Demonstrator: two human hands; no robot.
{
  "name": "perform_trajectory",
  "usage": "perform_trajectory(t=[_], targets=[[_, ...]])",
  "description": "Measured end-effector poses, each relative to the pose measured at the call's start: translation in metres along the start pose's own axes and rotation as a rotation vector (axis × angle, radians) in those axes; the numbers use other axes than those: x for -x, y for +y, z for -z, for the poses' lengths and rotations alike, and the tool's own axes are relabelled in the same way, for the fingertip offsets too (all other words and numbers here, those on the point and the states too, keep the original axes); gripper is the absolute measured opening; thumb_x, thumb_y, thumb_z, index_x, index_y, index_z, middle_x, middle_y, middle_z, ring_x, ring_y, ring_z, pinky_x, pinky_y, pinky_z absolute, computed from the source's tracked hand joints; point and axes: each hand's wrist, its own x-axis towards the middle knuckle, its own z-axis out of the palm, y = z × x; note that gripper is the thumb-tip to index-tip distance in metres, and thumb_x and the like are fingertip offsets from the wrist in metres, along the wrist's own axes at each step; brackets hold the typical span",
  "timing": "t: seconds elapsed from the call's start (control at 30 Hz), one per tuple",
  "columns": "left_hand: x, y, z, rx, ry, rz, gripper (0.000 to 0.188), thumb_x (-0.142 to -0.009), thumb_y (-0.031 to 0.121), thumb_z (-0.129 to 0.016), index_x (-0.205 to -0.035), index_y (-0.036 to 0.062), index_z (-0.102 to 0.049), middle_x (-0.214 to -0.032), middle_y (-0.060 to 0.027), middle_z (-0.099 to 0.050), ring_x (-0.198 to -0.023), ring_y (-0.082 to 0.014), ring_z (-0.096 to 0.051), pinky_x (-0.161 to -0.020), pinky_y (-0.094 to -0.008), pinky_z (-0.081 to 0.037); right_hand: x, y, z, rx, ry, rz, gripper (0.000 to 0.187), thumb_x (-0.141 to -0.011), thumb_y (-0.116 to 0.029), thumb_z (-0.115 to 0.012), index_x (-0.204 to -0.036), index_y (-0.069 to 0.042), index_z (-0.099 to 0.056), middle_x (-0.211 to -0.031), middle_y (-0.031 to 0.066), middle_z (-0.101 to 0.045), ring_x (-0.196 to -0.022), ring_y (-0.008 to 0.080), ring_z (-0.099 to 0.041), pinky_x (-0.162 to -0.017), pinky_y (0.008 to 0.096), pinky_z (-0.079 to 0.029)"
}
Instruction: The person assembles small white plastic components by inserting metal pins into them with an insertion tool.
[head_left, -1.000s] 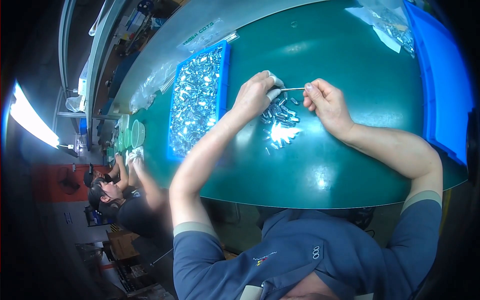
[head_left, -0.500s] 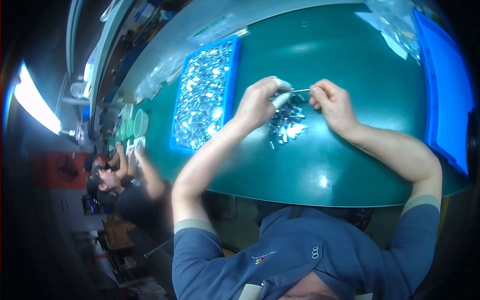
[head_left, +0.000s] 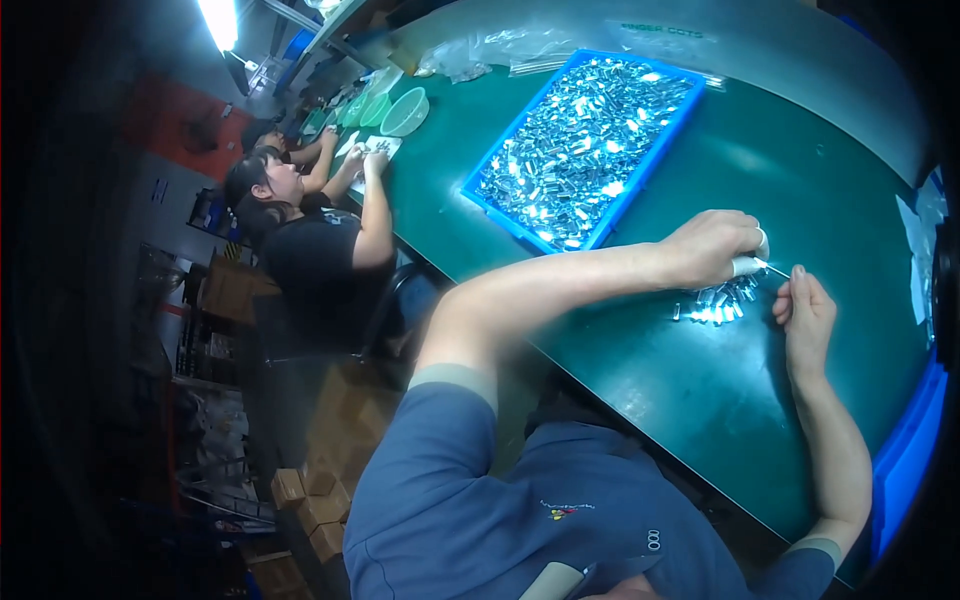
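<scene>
My left hand [head_left: 708,248] has white finger cots on its thumb and forefinger, and those fingertips are pinched together. What sits between them is too small to make out. From my right hand [head_left: 808,308], a thin metal rod [head_left: 778,271] runs across to the left fingertips, its near end gripped between thumb and fingers. Just below the left hand lies a loose pile of small shiny metal pieces [head_left: 722,302] on the green table [head_left: 640,370]. Left of the hands, a shallow blue tray [head_left: 648,166] is filled with many more such pieces [head_left: 580,140].
Another blue tray [head_left: 910,440] stands at the right edge. Green bowls [head_left: 405,112] are at the far left, where co-workers [head_left: 315,225] sit along the table. Clear plastic bags [head_left: 455,62] lie behind the tray. Cardboard boxes [head_left: 322,505] are stacked at lower left.
The whole view has swung left and tilted, so table, tray and hands appear farther right. Both hands stay together over the pile, the rod still between them.
</scene>
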Motion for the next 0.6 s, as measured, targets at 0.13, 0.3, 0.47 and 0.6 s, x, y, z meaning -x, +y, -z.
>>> perform_trajectory(t=[0.13,0.3,0.47,0.6], targets=[[-0.001,-0.004,-0.004,0.106,0.023,-0.044,0.014,-0.083,0.014,-0.077,-0.090,0.0040,-0.070,-0.088,-0.0121,-0.067,-0.090,-0.0350,-0.065,-0.079,-0.0453,-0.052,0.001,-0.004,0.002,0.054,-0.058,-0.083,0.046,-0.107,-0.042,-0.051,-0.079,-0.007,-0.061,-0.062,-0.0013,-0.056,-0.054,0.0050,-0.048,-0.050,0.0208,-0.035],[-0.008,-0.004,-0.010,0.127,0.049,-0.069,0.017,-0.082,0.013,-0.078,-0.093,0.0039,-0.068,-0.088,-0.0117,-0.067,-0.089,-0.0346,-0.065,-0.078,-0.0453,-0.052,-0.001,-0.001,0.003,0.063,-0.054,-0.073,0.046,-0.108,-0.043,-0.050,-0.081,-0.007,-0.062,-0.063,-0.0018,-0.055,-0.054,0.0044,-0.048,-0.050,0.0205,-0.035],[-0.009,-0.001,-0.005,0.263,-0.047,0.144,0.020,-0.086,0.015,-0.076,-0.100,0.0012,-0.072,-0.094,-0.0149,-0.072,-0.091,-0.0320,-0.072,-0.077,-0.0411,-0.056,0.001,-0.007,0.002,-0.002,-0.069,-0.004,0.037,-0.108,-0.035,-0.051,-0.089,-0.005,-0.063,-0.074,0.0001,-0.062,-0.062,0.0054,-0.052,-0.054,0.0204,-0.036],[-0.011,0.003,0.000,0.242,-0.125,0.203,0.021,-0.088,0.016,-0.075,-0.100,-0.0009,-0.073,-0.093,-0.0174,-0.074,-0.090,-0.0317,-0.074,-0.076,-0.0398,-0.057,0.003,-0.006,-0.001,-0.017,-0.085,-0.011,0.032,-0.109,-0.032,-0.051,-0.096,-0.005,-0.063,-0.079,-0.0014,-0.061,-0.066,0.0031,-0.050,-0.054,0.0188,-0.035]])
